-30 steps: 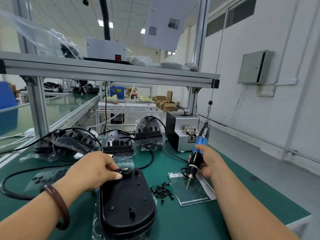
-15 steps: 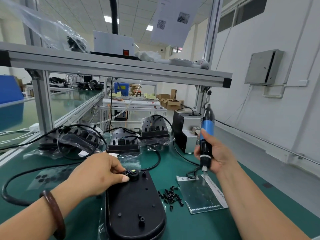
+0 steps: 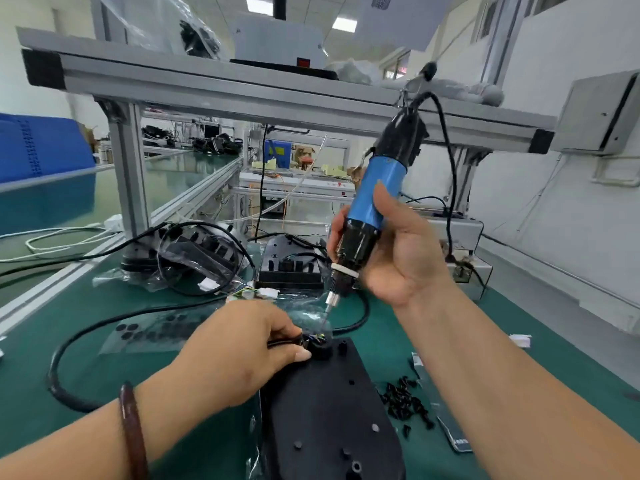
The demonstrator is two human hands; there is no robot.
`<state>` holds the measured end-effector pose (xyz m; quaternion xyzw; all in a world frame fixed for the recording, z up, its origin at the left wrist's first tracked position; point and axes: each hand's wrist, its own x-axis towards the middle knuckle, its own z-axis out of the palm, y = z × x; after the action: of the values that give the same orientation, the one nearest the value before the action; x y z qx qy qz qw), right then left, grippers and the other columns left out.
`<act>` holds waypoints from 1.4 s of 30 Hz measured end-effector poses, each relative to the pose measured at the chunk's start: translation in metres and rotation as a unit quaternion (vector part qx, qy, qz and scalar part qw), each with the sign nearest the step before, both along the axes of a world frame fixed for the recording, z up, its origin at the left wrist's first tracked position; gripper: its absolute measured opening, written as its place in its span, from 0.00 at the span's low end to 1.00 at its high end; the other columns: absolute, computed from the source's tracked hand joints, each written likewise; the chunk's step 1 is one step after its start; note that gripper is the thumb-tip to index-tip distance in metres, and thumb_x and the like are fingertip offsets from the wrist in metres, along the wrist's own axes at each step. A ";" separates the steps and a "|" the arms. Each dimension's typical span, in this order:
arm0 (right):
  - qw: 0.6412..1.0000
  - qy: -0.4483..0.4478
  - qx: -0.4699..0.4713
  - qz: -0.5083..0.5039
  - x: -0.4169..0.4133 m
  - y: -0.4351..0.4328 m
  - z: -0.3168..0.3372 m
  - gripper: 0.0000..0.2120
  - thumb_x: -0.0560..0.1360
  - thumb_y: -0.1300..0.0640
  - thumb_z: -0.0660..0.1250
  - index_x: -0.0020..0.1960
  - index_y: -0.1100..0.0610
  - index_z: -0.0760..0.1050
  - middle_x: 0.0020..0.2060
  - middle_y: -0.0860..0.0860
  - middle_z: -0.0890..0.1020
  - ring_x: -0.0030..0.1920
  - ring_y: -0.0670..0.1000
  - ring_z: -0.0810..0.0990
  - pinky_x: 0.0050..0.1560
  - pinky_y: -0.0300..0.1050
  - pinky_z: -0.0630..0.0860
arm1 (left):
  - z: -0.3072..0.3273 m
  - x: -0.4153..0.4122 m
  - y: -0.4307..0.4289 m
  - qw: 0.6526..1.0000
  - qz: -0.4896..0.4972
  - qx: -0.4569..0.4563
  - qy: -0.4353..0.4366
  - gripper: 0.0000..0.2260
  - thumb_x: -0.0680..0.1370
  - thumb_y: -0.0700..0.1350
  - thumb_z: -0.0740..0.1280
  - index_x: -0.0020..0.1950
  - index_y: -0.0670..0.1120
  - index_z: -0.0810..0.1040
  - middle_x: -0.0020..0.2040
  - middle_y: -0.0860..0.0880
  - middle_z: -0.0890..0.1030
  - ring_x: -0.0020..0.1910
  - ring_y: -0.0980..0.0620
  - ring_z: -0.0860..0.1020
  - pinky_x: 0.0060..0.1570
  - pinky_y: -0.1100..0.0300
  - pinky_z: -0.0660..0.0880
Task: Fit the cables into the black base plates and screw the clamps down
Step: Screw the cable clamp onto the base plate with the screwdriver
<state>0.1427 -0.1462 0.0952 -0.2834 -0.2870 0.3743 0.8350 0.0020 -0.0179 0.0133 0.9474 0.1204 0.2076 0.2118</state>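
blue screwdriver (image 3: pixel 375 188) in right hand (image 3: pixel 405 258)

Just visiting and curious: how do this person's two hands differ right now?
The left hand lies low on the black base plate, while the right hand is higher, above it. The left hand pinches the cable end at the plate's top edge; the right hand grips a blue screwdriver, tilted, bit pointing down at that spot. The left wrist wears a dark bangle; the right wrist is bare. Both hold something in curled fingers.
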 end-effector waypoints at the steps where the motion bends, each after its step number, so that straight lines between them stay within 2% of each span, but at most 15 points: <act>1: 0.999 -0.032 -0.001 0.007 -0.003 0.005 0.002 0.17 0.66 0.55 0.73 0.50 0.59 0.72 0.34 0.55 0.78 0.35 0.53 0.80 0.41 0.49 0.79 | -0.001 0.000 0.000 1.000 -0.001 0.002 -0.004 0.08 0.68 0.62 0.71 0.35 0.63 0.76 0.34 0.60 0.79 0.36 0.61 0.77 0.39 0.60 0.76; 3: 0.996 -0.081 -0.016 0.013 -0.007 0.012 0.007 0.16 0.64 0.56 0.74 0.48 0.58 0.73 0.34 0.54 0.78 0.35 0.52 0.79 0.39 0.48 0.79 | -0.002 0.000 0.001 1.000 0.001 0.010 -0.010 0.08 0.68 0.63 0.71 0.34 0.63 0.75 0.32 0.61 0.77 0.35 0.62 0.75 0.36 0.64 0.73; 6: 0.993 -0.115 -0.036 0.021 -0.011 0.018 0.010 0.05 0.65 0.58 0.73 0.40 0.54 0.79 0.35 0.52 0.77 0.35 0.51 0.77 0.36 0.45 0.76 | -0.003 -0.001 0.002 1.000 0.004 0.022 -0.020 0.09 0.67 0.64 0.71 0.33 0.64 0.73 0.31 0.63 0.74 0.34 0.65 0.72 0.31 0.71 0.63; 7: 0.992 -0.120 -0.045 0.007 -0.011 0.019 0.009 0.06 0.65 0.58 0.73 0.42 0.54 0.79 0.36 0.52 0.77 0.35 0.51 0.77 0.36 0.44 0.75 | -0.004 -0.001 0.003 1.000 0.005 0.020 -0.023 0.08 0.67 0.64 0.71 0.35 0.64 0.75 0.31 0.64 0.73 0.34 0.65 0.72 0.32 0.71 0.63; 9: 0.986 -0.139 -0.071 -0.052 -0.011 0.020 0.003 0.13 0.65 0.59 0.73 0.48 0.54 0.74 0.36 0.51 0.78 0.33 0.51 0.77 0.36 0.44 0.75 | -0.007 -0.001 0.003 0.999 0.005 0.018 -0.037 0.11 0.67 0.64 0.70 0.44 0.60 0.80 0.32 0.65 0.73 0.35 0.65 0.72 0.33 0.72 0.64; 11: 0.980 -0.157 -0.075 -0.092 -0.010 0.018 0.000 0.16 0.66 0.59 0.74 0.49 0.55 0.71 0.35 0.52 0.77 0.32 0.51 0.76 0.36 0.44 0.75 | -0.009 0.000 0.004 0.999 0.003 0.023 -0.048 0.14 0.68 0.64 0.70 0.46 0.57 0.80 0.32 0.65 0.73 0.35 0.65 0.72 0.33 0.72 0.65; 13: 0.979 -0.171 -0.073 -0.082 -0.009 0.016 0.000 0.15 0.68 0.58 0.73 0.51 0.55 0.72 0.36 0.53 0.76 0.33 0.52 0.75 0.37 0.44 0.74 | -0.008 0.000 0.004 0.998 0.003 0.025 -0.049 0.14 0.68 0.64 0.70 0.46 0.57 0.80 0.33 0.65 0.73 0.37 0.63 0.73 0.35 0.71 0.66; 16: 0.983 -0.176 -0.054 -0.015 -0.007 0.010 0.004 0.18 0.68 0.56 0.68 0.58 0.55 0.73 0.38 0.54 0.76 0.37 0.54 0.76 0.43 0.48 0.74 | -0.007 -0.001 0.004 0.999 0.000 0.022 -0.049 0.14 0.68 0.63 0.70 0.47 0.56 0.81 0.35 0.64 0.75 0.40 0.60 0.75 0.39 0.66 0.72; 19: 0.974 -0.223 -0.045 -0.001 -0.008 0.008 0.004 0.18 0.71 0.58 0.66 0.61 0.55 0.74 0.40 0.54 0.76 0.39 0.54 0.76 0.46 0.50 0.74 | -0.004 -0.002 0.002 0.999 0.003 0.021 -0.049 0.14 0.68 0.63 0.71 0.47 0.56 0.81 0.36 0.62 0.77 0.39 0.60 0.76 0.39 0.64 0.73; 26: 0.950 -0.297 -0.028 -0.091 -0.019 0.012 0.001 0.14 0.73 0.58 0.65 0.58 0.57 0.71 0.38 0.53 0.79 0.37 0.54 0.80 0.41 0.47 0.76 | -0.003 -0.002 0.000 0.999 0.009 0.019 -0.036 0.14 0.68 0.63 0.70 0.48 0.57 0.81 0.34 0.63 0.75 0.38 0.61 0.75 0.39 0.65 0.71; 34: 0.922 -0.306 0.021 -0.237 -0.028 0.020 -0.001 0.11 0.71 0.63 0.66 0.52 0.56 0.71 0.29 0.51 0.73 0.27 0.52 0.73 0.34 0.45 0.73 | -0.004 0.000 0.002 0.999 0.013 -0.004 -0.037 0.13 0.67 0.62 0.72 0.47 0.57 0.81 0.36 0.62 0.78 0.39 0.60 0.77 0.42 0.59 0.76; 42: 0.923 -0.305 0.021 -0.234 -0.032 0.021 -0.003 0.10 0.70 0.64 0.66 0.49 0.57 0.71 0.27 0.52 0.73 0.25 0.53 0.72 0.31 0.43 0.73 | -0.005 0.000 0.002 0.999 0.013 -0.021 -0.041 0.13 0.67 0.62 0.73 0.47 0.58 0.82 0.35 0.61 0.79 0.37 0.60 0.77 0.41 0.58 0.77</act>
<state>0.1110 -0.1248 0.0917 -0.4259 -0.4607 0.0574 0.7766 0.0021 -0.0161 0.0085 0.9319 0.1286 0.2462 0.2332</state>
